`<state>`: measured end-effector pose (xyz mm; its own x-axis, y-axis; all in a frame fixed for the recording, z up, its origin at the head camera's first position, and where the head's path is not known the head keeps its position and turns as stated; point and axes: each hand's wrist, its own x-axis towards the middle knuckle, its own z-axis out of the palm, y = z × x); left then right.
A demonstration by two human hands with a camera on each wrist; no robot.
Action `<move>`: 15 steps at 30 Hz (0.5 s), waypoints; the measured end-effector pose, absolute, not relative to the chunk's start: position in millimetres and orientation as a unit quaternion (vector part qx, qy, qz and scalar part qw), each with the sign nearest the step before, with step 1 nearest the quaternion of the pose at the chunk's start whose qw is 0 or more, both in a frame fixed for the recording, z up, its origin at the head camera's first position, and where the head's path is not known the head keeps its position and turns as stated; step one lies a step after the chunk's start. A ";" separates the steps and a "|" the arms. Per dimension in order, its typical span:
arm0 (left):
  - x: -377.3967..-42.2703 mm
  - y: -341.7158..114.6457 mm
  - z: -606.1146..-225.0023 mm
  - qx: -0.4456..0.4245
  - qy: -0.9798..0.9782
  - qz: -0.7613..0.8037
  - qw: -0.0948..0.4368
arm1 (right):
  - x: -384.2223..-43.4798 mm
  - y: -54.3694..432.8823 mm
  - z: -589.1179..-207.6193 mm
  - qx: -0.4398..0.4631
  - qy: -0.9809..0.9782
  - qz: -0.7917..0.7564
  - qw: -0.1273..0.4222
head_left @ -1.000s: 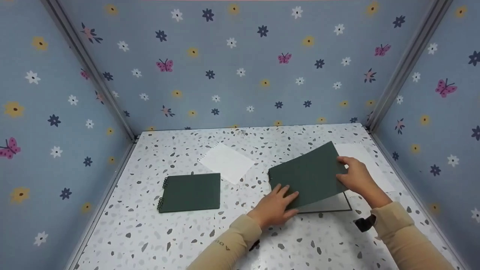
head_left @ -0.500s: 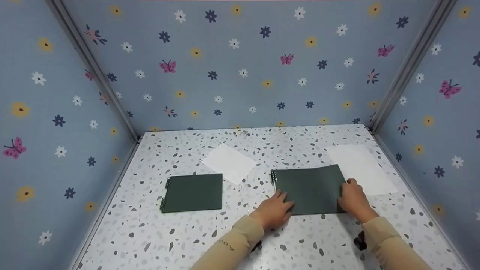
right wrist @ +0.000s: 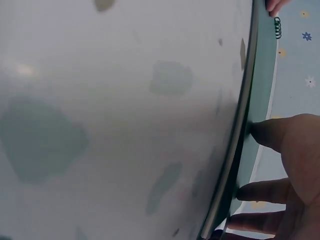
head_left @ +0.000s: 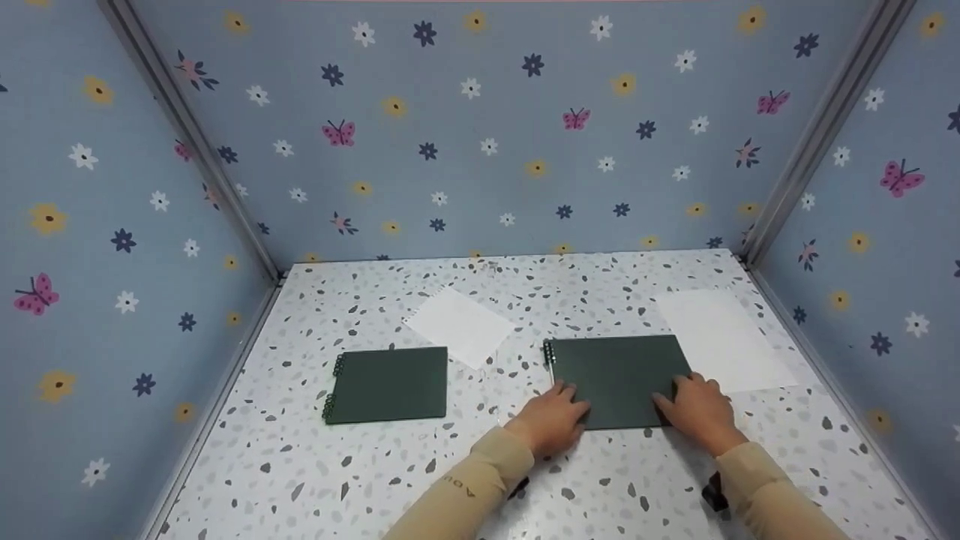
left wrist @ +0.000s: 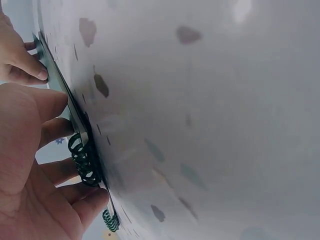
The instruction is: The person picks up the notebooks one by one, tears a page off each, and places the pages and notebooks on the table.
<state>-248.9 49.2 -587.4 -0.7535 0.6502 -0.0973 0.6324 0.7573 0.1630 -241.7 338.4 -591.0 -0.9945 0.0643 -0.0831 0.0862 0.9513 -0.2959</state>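
A dark green spiral notebook (head_left: 619,375) lies on the speckled table, right of centre in the head view, its cover down. My left hand (head_left: 551,420) rests on its lower left corner; the left wrist view puts those fingers along the edge beside the black-green coil binding (left wrist: 85,160). Over the lower right corner lies my right hand (head_left: 701,409). In the right wrist view its thumb (right wrist: 272,134) touches the green cover (right wrist: 257,100), and the other fingers are by the side edge. A narrow dark gap shows under the cover there.
A smaller green spiral notebook (head_left: 390,385) lies closed on the left. Behind it is a tilted white sheet (head_left: 461,326) with a torn edge. A larger white sheet (head_left: 727,337) lies behind the right hand. Flower-patterned walls (head_left: 480,135) enclose the table (head_left: 420,480) at back and sides.
My right hand has lowered the larger notebook's raised cover onto the pages, then shifted from its side edge toward the lower right corner. The left hand has stayed at the lower left corner.
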 end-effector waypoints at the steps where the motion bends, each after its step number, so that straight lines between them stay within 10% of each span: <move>1: -249.7 49.3 -587.3 0.343 0.934 0.061 0.074 | -242.2 337.2 -591.1 0.039 0.988 -0.148 0.034; 15: -252.9 37.6 -586.8 0.331 0.935 0.070 0.105 | -251.1 326.4 -591.7 0.023 0.994 -0.098 0.037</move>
<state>-252.9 37.6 -586.8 -0.7586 0.6339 -0.1509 0.6044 0.7710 0.2005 -251.1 326.4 -591.7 -0.9963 0.0383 -0.0773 0.0527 0.9797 -0.1935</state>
